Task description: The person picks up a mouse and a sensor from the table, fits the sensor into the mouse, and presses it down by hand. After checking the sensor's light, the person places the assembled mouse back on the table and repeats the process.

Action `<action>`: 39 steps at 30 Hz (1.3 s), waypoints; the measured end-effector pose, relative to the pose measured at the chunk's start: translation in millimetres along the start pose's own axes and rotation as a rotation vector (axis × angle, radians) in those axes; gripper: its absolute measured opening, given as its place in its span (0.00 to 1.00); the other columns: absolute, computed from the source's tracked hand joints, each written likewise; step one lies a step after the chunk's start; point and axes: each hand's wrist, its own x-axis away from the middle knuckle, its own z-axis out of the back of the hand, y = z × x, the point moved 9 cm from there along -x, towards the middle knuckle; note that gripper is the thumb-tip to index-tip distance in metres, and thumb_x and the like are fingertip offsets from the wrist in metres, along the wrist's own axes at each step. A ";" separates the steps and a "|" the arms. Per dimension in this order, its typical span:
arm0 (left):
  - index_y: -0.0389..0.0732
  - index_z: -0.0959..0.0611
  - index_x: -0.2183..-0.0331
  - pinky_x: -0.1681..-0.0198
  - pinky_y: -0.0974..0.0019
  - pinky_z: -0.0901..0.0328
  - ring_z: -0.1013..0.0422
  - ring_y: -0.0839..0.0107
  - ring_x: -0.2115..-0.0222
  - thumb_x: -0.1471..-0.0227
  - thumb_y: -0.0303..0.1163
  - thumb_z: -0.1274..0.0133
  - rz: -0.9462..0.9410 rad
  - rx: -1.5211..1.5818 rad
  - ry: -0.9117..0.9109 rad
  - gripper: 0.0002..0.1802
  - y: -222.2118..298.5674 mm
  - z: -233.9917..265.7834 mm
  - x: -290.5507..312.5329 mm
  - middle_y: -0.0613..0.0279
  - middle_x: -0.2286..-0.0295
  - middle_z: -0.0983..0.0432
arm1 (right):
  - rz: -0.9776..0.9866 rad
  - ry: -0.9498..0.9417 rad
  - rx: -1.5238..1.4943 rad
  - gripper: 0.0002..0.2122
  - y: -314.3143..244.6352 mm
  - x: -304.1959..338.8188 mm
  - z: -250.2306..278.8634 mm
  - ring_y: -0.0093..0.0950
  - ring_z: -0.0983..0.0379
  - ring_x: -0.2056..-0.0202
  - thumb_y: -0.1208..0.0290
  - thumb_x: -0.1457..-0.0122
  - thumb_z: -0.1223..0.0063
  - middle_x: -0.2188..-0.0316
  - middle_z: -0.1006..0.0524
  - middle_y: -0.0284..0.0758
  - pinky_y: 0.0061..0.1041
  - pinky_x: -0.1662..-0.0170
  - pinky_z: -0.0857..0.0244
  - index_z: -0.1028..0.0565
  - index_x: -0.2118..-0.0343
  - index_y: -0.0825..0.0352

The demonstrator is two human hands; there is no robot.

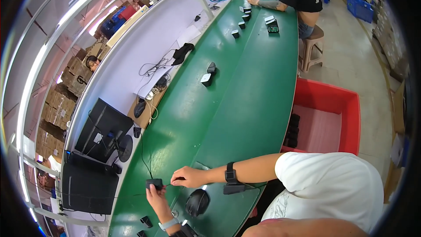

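Left hand [158,198]: closed on a small black device [153,183], fingers wrapping its lower side, above the green table [239,109]. Black cable [141,151] extends from the device toward 12 o'clock. Right hand [191,177]: near the device at its 3 o'clock, fingers bent; whether they grip anything cannot be told. Relative to the device, a rounded black object [197,202] sits at 4 o'clock, small black blocks [146,221] at 6 o'clock, a dark monitor [90,185] at 9 o'clock, and a red bin [351,125] at 2 o'clock.
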 end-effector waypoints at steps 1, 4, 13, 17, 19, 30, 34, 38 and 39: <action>0.34 0.26 0.54 0.71 0.68 0.30 0.24 0.66 0.71 0.34 0.34 0.48 -0.004 0.007 0.006 0.13 1.3 -12.5 15.4 0.57 0.66 0.22 | -0.031 0.024 -0.059 0.09 1.6 -0.5 0.7 0.32 0.22 0.67 0.69 0.37 0.43 0.68 0.19 0.40 0.31 0.61 0.30 0.21 0.63 0.71; 0.37 0.32 0.47 0.69 0.64 0.26 0.22 0.61 0.67 0.35 0.27 0.53 0.030 0.146 0.031 0.16 -3.3 -32.1 51.5 0.51 0.62 0.22 | -0.065 0.031 -0.118 0.09 -3.6 2.8 -1.7 0.31 0.23 0.68 0.70 0.39 0.42 0.70 0.19 0.41 0.31 0.62 0.30 0.21 0.63 0.71; 0.36 0.33 0.49 0.52 0.53 0.23 0.24 0.53 0.56 0.49 0.16 0.53 -0.028 0.169 -0.065 0.24 -11.7 -27.2 68.5 0.45 0.54 0.30 | -0.020 0.014 -0.092 0.08 -9.0 4.3 -3.9 0.29 0.23 0.70 0.71 0.41 0.41 0.72 0.19 0.40 0.30 0.63 0.30 0.21 0.64 0.71; 0.35 0.32 0.50 0.51 0.52 0.24 0.26 0.55 0.53 0.50 0.16 0.53 -0.033 0.183 -0.111 0.24 -13.2 -28.7 69.6 0.48 0.55 0.30 | -0.065 -0.058 -0.088 0.08 -7.3 6.3 -8.8 0.29 0.23 0.71 0.71 0.41 0.41 0.72 0.19 0.40 0.29 0.64 0.30 0.21 0.65 0.71; 0.35 0.31 0.50 0.51 0.53 0.24 0.27 0.57 0.54 0.53 0.16 0.52 -0.028 0.161 -0.102 0.25 -11.8 -30.2 69.7 0.51 0.55 0.31 | -0.072 -0.068 -0.077 0.07 -8.6 5.8 -10.0 0.29 0.23 0.71 0.71 0.41 0.40 0.73 0.19 0.40 0.29 0.64 0.30 0.21 0.66 0.71; 0.31 0.26 0.54 0.59 0.57 0.23 0.27 0.61 0.59 0.58 0.17 0.51 0.007 0.169 -0.072 0.24 -13.3 -26.8 68.0 0.53 0.58 0.30 | 0.104 -0.110 0.079 0.05 -23.2 7.1 -14.1 0.33 0.22 0.72 0.74 0.43 0.39 0.73 0.19 0.41 0.30 0.66 0.31 0.21 0.68 0.70; 0.30 0.25 0.54 0.65 0.60 0.23 0.25 0.61 0.63 0.57 0.18 0.51 0.036 0.095 -0.079 0.23 -8.3 -36.9 72.5 0.53 0.60 0.28 | 0.057 -0.110 -0.004 0.05 -15.7 10.2 -12.2 0.34 0.22 0.72 0.75 0.44 0.39 0.73 0.19 0.41 0.31 0.66 0.31 0.21 0.67 0.70; 0.31 0.26 0.52 0.68 0.64 0.25 0.25 0.64 0.65 0.55 0.21 0.52 0.023 0.063 -0.080 0.24 -16.2 -26.7 72.7 0.54 0.60 0.28 | 0.004 -0.148 -0.005 0.06 -10.9 10.2 -19.7 0.34 0.22 0.72 0.78 0.46 0.40 0.74 0.19 0.41 0.32 0.67 0.31 0.22 0.65 0.70; 0.31 0.25 0.52 0.68 0.65 0.25 0.25 0.64 0.65 0.55 0.21 0.51 0.000 -0.016 -0.087 0.23 -15.5 -26.5 74.5 0.54 0.60 0.28 | -0.011 -0.148 -0.009 0.06 -9.8 10.4 -23.1 0.34 0.23 0.73 0.79 0.47 0.41 0.74 0.19 0.41 0.32 0.67 0.31 0.22 0.65 0.70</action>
